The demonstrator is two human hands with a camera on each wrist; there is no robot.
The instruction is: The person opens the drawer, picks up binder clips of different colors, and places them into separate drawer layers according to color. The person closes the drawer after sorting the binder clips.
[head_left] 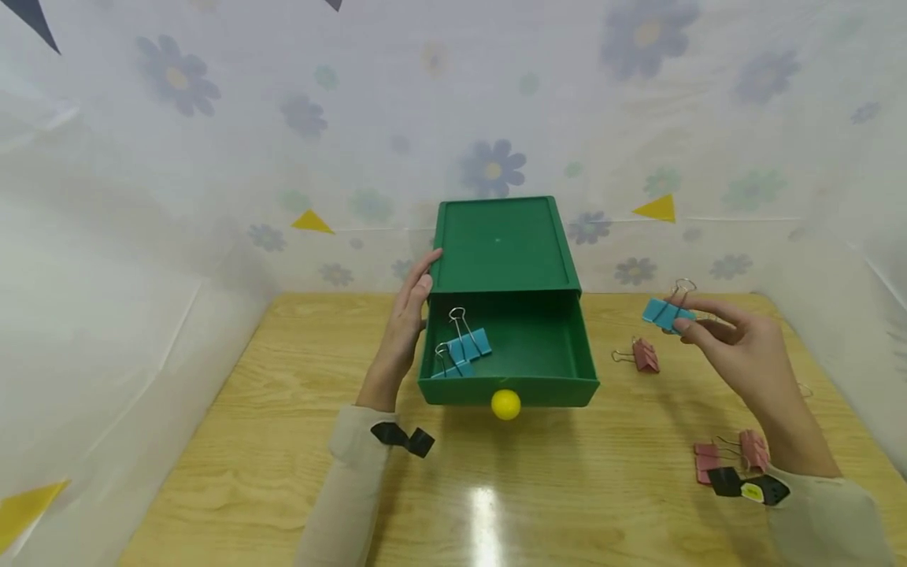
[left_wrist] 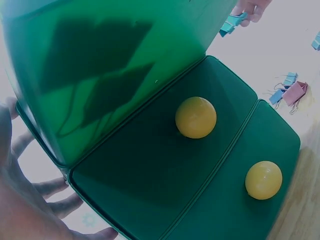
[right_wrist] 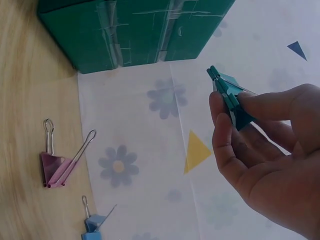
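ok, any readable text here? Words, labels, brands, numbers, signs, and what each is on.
None readable.
Yellow patch on the black right-wrist band: any marking too small to read.
Pale mark on top of the green drawer box: too small to read.
Blue binder clip in the right hand: no lettering visible.

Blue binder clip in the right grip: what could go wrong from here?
The held clip might slip and land outside the open drawer, since the right grip only pinches it, off to the drawer's right. Placed at the drawer's left, it could tangle with the two blue clips there. A push from the left grip might shift the green cabinet.
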